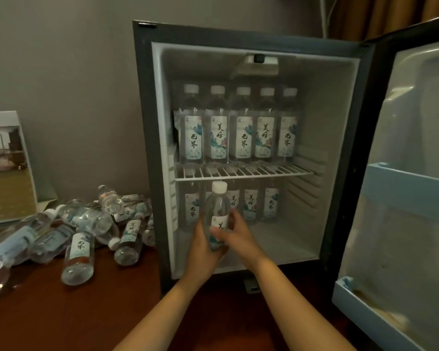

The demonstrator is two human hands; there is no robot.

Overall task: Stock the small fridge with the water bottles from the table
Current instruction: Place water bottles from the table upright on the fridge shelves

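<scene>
While both hands hold it upright at the mouth of the lower compartment, the water bottle [217,214] sits just in front of the back row, its white cap level with the wire shelf [243,172]. The left hand [203,249] cups the lower body from the left and the right hand [238,231] wraps the label from the right, fingers [235,216] curled round the plastic, so both are gripping the same bottle.

It looks small and full, so I judge it light enough for one hand. Its clear walls are thin and would likely dent under a hard squeeze. The glossy label may slip a little. The mid-body is the sensible place to hold it, where the hands already are. The cap is too small for a steady grip.

The small fridge [147,122] stands on the desk [86,312] with its door [416,110] swung wide to the right, a pale blue door bin [403,183] showing. On the wire shelf an upper row of bottles [241,127] stands five across, upright, labels forward, touching side by side. Below, a lower row of bottles [251,203] stands against the back wall. I count about four, though the held bottle hides part of that row, so the number is uncertain. Bare floor shows in front of them, so a second row seems possible.

Left of the fridge, a pile of bottles [91,224] lies on its sides on the desk, several overlapping, waiting to go in
</scene>
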